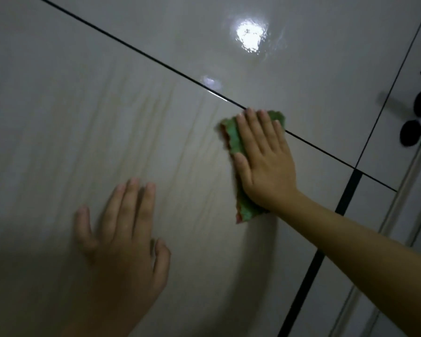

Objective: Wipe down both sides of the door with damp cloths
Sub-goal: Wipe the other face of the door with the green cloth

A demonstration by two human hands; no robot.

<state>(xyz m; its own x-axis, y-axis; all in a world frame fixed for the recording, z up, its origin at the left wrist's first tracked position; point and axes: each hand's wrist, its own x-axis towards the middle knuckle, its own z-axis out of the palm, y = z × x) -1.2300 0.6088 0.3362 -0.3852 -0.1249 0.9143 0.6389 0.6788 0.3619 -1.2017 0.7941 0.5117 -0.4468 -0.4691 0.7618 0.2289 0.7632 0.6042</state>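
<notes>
Step in hand: wiping one face of the glossy pale panelled door (107, 105). Your right hand (263, 161), fingers flat, presses one folded green cloth (233, 137) at mid-panel against the thin dark groove. Your left hand (122, 242) rests spread, holding nothing. Next, probably: sweep toward the unwiped edges.

A glossy pale door (136, 113) with thin black grooves carries a green cloth (233, 137) pressed flat against it, beside a groove
</notes>
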